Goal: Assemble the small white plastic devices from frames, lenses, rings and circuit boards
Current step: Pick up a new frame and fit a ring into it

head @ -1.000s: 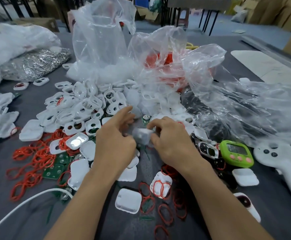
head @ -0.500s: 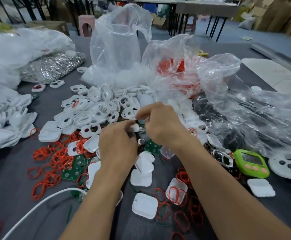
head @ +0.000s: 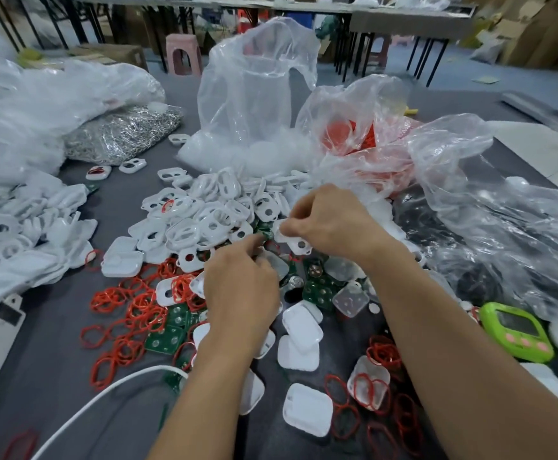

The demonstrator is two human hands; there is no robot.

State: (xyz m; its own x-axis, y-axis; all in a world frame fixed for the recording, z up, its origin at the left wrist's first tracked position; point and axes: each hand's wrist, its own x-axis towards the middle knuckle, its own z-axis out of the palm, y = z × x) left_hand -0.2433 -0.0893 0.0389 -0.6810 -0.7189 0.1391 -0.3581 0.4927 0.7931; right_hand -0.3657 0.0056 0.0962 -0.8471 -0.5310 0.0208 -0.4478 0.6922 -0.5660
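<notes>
Both hands gone forward from near bench edge to frame pile [head: 204, 224]. Right hand [head: 330, 224] fingers pinched shut on white frame [head: 299, 244]; left hand [head: 241, 287] fingers curled, hold unclear. Likely fresh unit starting.

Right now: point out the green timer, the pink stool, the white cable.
green timer [head: 516, 332], head view, on its screen face.
pink stool [head: 184, 54], head view, on its front.
white cable [head: 112, 390], head view, mid-run.
</notes>
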